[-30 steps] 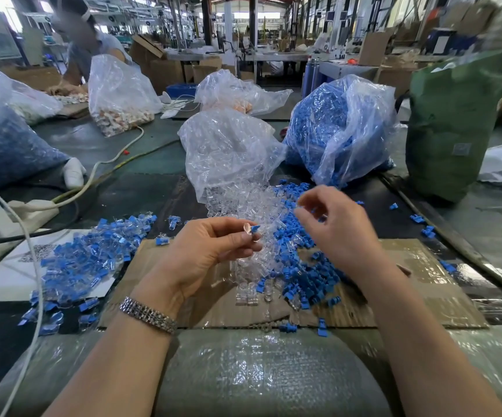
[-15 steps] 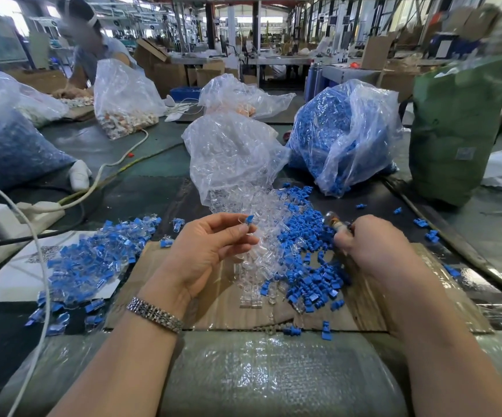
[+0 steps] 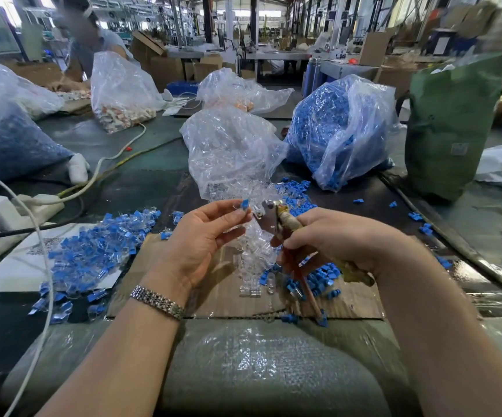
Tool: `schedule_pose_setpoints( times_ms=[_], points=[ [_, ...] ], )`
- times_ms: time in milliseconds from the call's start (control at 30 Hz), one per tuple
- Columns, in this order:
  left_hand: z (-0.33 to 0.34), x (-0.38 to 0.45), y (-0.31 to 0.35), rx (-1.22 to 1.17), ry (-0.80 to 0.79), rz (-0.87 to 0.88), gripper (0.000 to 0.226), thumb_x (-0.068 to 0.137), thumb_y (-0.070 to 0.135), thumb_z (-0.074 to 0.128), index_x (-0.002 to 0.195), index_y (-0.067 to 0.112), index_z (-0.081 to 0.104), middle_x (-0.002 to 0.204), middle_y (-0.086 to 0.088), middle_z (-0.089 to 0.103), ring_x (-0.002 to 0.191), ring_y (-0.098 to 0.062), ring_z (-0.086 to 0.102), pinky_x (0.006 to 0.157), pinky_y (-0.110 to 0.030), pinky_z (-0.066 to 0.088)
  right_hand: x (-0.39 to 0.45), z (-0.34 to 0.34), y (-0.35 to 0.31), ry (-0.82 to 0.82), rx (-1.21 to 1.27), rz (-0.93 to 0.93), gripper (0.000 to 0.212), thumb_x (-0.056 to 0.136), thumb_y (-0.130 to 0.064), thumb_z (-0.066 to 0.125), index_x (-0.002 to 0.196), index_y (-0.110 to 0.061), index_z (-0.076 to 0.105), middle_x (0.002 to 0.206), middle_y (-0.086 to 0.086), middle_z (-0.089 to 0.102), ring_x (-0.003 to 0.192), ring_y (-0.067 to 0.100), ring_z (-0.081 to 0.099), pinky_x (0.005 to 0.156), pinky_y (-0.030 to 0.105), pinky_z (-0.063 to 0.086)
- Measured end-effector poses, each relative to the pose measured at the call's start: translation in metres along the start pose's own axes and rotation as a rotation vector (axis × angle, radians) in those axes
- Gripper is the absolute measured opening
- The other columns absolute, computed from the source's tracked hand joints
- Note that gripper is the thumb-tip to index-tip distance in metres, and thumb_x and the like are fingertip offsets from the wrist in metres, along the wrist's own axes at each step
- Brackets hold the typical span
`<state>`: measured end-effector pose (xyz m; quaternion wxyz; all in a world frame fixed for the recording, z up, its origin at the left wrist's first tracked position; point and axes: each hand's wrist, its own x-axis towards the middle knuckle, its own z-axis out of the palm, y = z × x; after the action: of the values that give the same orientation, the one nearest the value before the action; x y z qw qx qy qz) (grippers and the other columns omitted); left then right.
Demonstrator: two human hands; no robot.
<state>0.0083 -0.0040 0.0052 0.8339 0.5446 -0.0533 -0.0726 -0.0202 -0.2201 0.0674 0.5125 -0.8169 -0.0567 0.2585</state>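
So, from the head camera, your left hand (image 3: 204,245) is raised over the cardboard sheet (image 3: 213,299). Thumb and forefinger pinch one small clear piece with a blue insert (image 3: 244,204) at the fingertips, and the other fingers are loosely curled below. Your right hand (image 3: 334,239) is closed firmly round the handles of the pliers (image 3: 270,218). Their metal head points to the left and stands just beside the small piece; I cannot tell if they touch.

Under both hands, a heap of clear pieces (image 3: 252,260) lies on the cardboard, and loose blue inserts (image 3: 313,279) lie on its right side. To your left, a pile of assembled pieces (image 3: 93,251) lies partly on a white sheet (image 3: 9,275). Behind the hands stands an open bag of clear pieces (image 3: 231,152), and a bag of blue inserts (image 3: 334,130) stands to the right of it. A green sack (image 3: 451,124) stands further right. Another person (image 3: 93,40) works at the far left of the table.
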Motion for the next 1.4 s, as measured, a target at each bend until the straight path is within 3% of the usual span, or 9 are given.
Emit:
schedule_pose_setpoints(
  times_ms=[167, 367, 600, 833, 967, 1067, 1133, 1233, 1400],
  points=[
    [0.004, 0.0, -0.001, 0.047, 0.013, 0.026, 0.027, 0.075, 0.011, 0.076, 0.101, 0.008, 0.078, 0.107, -0.012, 0.077, 0.096, -0.019, 0.074, 0.083, -0.027, 0.061, 0.0, 0.01, -0.007, -0.033, -0.078, -0.02, 0.017, 0.102, -0.007, 0.05, 0.11, 0.006, 0.058, 0.084, 0.016, 0.072, 0.074, 0.024, 0.072, 0.069, 0.037, 0.06],
    [0.004, 0.001, -0.004, 0.117, 0.006, 0.049, 0.023, 0.073, 0.012, 0.077, 0.096, 0.012, 0.081, 0.107, -0.013, 0.077, 0.097, -0.02, 0.074, 0.08, -0.024, 0.059, 0.006, 0.013, -0.006, -0.019, -0.123, -0.029, 0.026, 0.104, -0.021, 0.053, 0.11, 0.003, 0.058, 0.082, 0.012, 0.072, 0.076, 0.024, 0.072, 0.082, 0.048, 0.062],
    [0.006, 0.0, -0.006, 0.229, 0.054, 0.09, 0.02, 0.073, 0.017, 0.077, 0.092, 0.018, 0.083, 0.106, -0.011, 0.078, 0.106, -0.029, 0.071, 0.095, -0.036, 0.055, 0.016, 0.024, -0.001, 0.091, -0.205, -0.05, 0.043, 0.103, -0.042, 0.052, 0.086, -0.004, 0.06, 0.054, 0.001, 0.064, 0.051, 0.019, 0.067, 0.05, 0.03, 0.056],
    [0.002, -0.006, 0.003, 0.281, 0.085, 0.148, 0.024, 0.078, 0.021, 0.078, 0.102, 0.017, 0.079, 0.105, -0.008, 0.078, 0.106, -0.025, 0.072, 0.094, -0.034, 0.056, 0.014, 0.011, -0.006, 0.063, -0.193, -0.055, 0.043, 0.1, -0.046, 0.055, 0.097, -0.004, 0.062, 0.065, 0.003, 0.07, 0.06, 0.021, 0.071, 0.056, 0.031, 0.057],
    [-0.016, -0.002, 0.006, 0.85, 0.549, 0.246, 0.007, 0.09, 0.016, 0.074, 0.096, 0.021, 0.072, 0.097, 0.002, 0.073, 0.091, -0.016, 0.068, 0.086, -0.038, 0.057, 0.013, -0.022, 0.006, 0.348, -0.417, -0.037, 0.033, 0.094, -0.042, 0.065, 0.081, -0.013, 0.059, 0.073, 0.006, 0.066, 0.064, 0.021, 0.064, 0.063, 0.038, 0.054],
    [-0.02, -0.002, 0.005, 1.339, 0.735, 0.211, 0.018, 0.088, 0.015, 0.069, 0.103, 0.023, 0.065, 0.11, -0.003, 0.056, 0.108, -0.027, 0.055, 0.1, -0.048, 0.041, 0.018, -0.044, 0.026, 0.599, -0.691, 0.082, 0.032, 0.088, -0.04, 0.068, 0.077, -0.013, 0.056, 0.072, 0.004, 0.06, 0.066, 0.022, 0.057, 0.059, 0.033, 0.041],
    [-0.015, -0.002, 0.003, 1.375, 0.625, 0.258, 0.016, 0.087, 0.014, 0.068, 0.099, 0.024, 0.066, 0.104, 0.002, 0.052, 0.107, -0.023, 0.055, 0.098, -0.046, 0.044, 0.022, -0.051, 0.038, 0.638, -0.782, 0.18, 0.029, 0.085, -0.04, 0.068, 0.082, -0.013, 0.057, 0.078, 0.004, 0.061, 0.073, 0.023, 0.057, 0.061, 0.034, 0.041],
    [-0.006, -0.002, -0.004, 1.255, 0.313, 0.192, 0.014, 0.088, 0.015, 0.071, 0.091, 0.028, 0.069, 0.098, 0.007, 0.066, 0.088, -0.009, 0.063, 0.076, -0.025, 0.049, 0.025, -0.051, 0.048, 0.62, -0.794, 0.26, 0.028, 0.082, -0.044, 0.07, 0.084, -0.018, 0.058, 0.085, 0.002, 0.063, 0.082, 0.024, 0.06, 0.072, 0.037, 0.05],
    [-0.005, 0.007, -0.016, 1.391, 0.121, 0.189, 0.029, 0.096, 0.021, 0.066, 0.122, 0.034, 0.066, 0.112, 0.009, 0.053, 0.095, -0.005, 0.057, 0.08, -0.018, 0.043, 0.031, -0.042, 0.055, 0.611, -0.82, 0.332, 0.04, 0.084, -0.055, 0.068, 0.101, -0.02, 0.06, 0.101, 0.005, 0.063, 0.097, 0.029, 0.061, 0.089, 0.046, 0.053]
  ],
)
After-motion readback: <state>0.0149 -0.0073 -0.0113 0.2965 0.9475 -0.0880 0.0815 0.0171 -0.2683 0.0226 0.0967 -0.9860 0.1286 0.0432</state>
